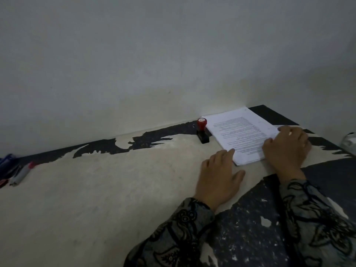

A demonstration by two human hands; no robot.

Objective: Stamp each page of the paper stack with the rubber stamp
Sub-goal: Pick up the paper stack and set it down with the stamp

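The white stack of printed paper sheets point(242, 134) is steadied under the flat, open right hand point(287, 146) and beside the empty, open left hand point(218, 176), so the untouched red-capped black rubber stamp point(202, 131) beyond the left fingertips must be grasped next.

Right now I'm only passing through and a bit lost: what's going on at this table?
A person sits at a worn table with a paper stack by the wall. The right hand lies on the stack's near right part, and the left hand rests flat on the table, fingertips at the stack's near corner. The rubber stamp, red-topped, stands untouched just left of the stack. Some markers lie far left.
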